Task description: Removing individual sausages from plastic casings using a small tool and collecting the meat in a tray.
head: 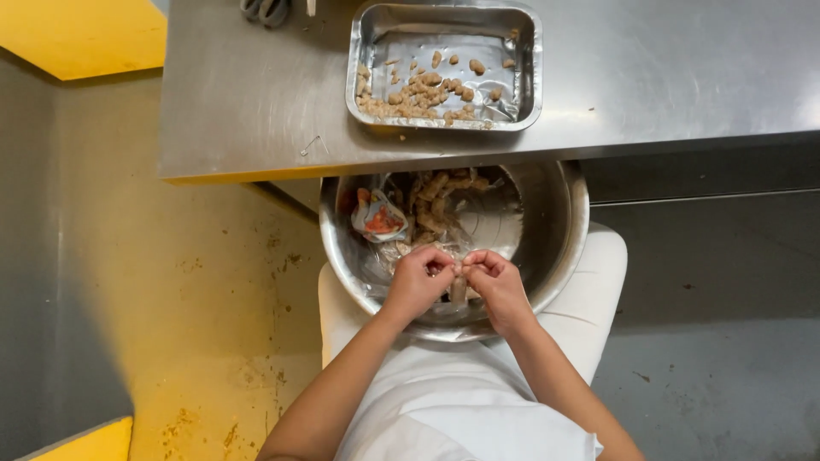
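Stainless steel covers the worktable point(256, 94) that fills the top of the view, with a grey floor on the right and a worn yellow floor point(213, 324) on the left. On the table stands a rectangular metal tray point(530, 68) holding small pale brown peeled pieces point(418, 92), most of them heaped along its near left side. Just below the table edge, a large round steel bowl point(559, 230) rests on the person's lap, its far rim tucked under the tabletop. Inside it lie a heap of unpeeled shrimp point(436, 205), clear plastic film and a crumpled wrapper with orange and blue print point(378, 218) at the left. Both hands meet over the near part of the bowl. The left hand point(418, 282) and the right hand point(500, 286) are curled closed, fingertips pinching a single shrimp point(459, 288) between them; its body hangs down between the two hands. The person wears white clothing, the lap showing either side of the bowl. At the table's far edge a grey scissor handle point(265, 10) is partly cut off by the frame.
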